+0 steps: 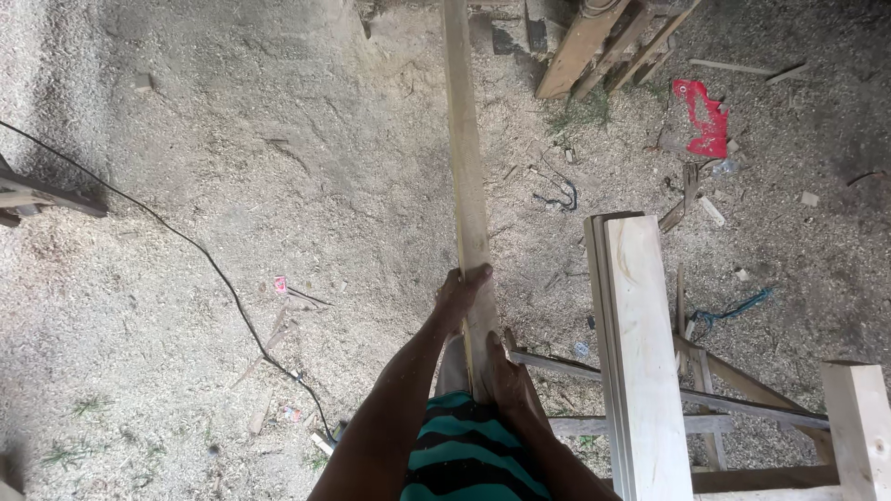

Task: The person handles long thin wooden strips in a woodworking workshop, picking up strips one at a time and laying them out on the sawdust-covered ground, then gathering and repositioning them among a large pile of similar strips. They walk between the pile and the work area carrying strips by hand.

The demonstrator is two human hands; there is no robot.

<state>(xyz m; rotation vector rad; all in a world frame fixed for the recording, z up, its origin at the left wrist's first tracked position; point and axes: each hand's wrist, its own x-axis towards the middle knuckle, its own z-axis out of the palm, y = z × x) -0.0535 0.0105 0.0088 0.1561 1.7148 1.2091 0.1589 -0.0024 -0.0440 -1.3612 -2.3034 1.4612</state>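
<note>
Left hand [459, 299]: grip closed over the long wooden plank [467, 176], fingers wrapped across its face. Right hand [508, 378]: grip closed on the plank's edge, nearer the body. The plank extends forward from both grips, above the sawdust-covered floor [232, 186].

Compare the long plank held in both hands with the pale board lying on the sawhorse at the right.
The held plank is narrower and darker, tan to grey; the pale board is wider and lighter. The held plank is gripped by the left hand and right hand and stretches away over the sawdust floor; the pale board rests untouched on the sawhorse. Both are long, straight sawn timber.
</note>
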